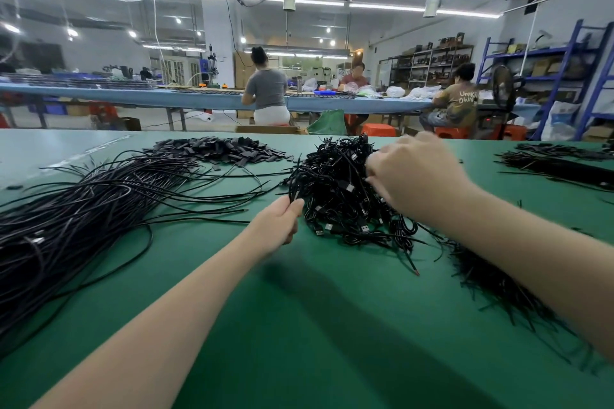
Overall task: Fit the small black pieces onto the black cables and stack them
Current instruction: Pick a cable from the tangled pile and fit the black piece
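Note:
A tangled heap of black USB cables (339, 189) lies in the middle of the green table (315, 325). My left hand (277, 226) pinches a black cable at the heap's left edge. My right hand (415, 173) rests on top of the heap at its right side, fingers curled down into the cables; whether it grips one is hidden. A pile of small flat black pieces (216, 149) lies at the back, left of the heap. A big bundle of long black cables (83, 209) spreads over the table's left side.
More black cables (561, 159) lie at the far right, and thin black strands (498, 285) run under my right forearm. Beyond the table's far edge several people sit at a blue workbench (182, 98). Blue shelving (578, 76) stands at the right.

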Available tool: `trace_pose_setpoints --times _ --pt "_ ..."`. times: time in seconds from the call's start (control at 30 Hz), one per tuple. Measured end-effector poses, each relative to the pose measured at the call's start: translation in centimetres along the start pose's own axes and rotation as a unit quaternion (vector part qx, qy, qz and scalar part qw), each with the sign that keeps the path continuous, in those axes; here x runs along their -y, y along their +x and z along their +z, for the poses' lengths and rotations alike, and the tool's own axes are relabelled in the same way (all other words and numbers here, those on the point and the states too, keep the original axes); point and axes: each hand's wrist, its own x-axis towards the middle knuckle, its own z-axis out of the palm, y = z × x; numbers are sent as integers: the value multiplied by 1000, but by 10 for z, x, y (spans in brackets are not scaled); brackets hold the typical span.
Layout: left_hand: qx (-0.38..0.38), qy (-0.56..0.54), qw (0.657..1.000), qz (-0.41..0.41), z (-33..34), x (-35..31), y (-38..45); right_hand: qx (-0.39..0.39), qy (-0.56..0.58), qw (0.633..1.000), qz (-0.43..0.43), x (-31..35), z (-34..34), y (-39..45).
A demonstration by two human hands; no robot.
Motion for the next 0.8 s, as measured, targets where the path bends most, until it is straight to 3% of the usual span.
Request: trace_pose_setpoints --times 0.13,0.33,0.4,0.57,0.8 --pt "15 162 986 32 6 -2 -2 -49 32 996 -66 45 4 4" --pt "67 268 961 24 16 -1 5 -66 28 994 -78 58 6 7" --pt "60 279 958 16 15 0 6 -68 12 995 -69 55 6 7" --pt "39 137 990 -10 13 5 5 -63 -11 998 -23 49 3 7" --pt "30 281 959 25 18 3 1 -35 85 995 -31 60 3 9"
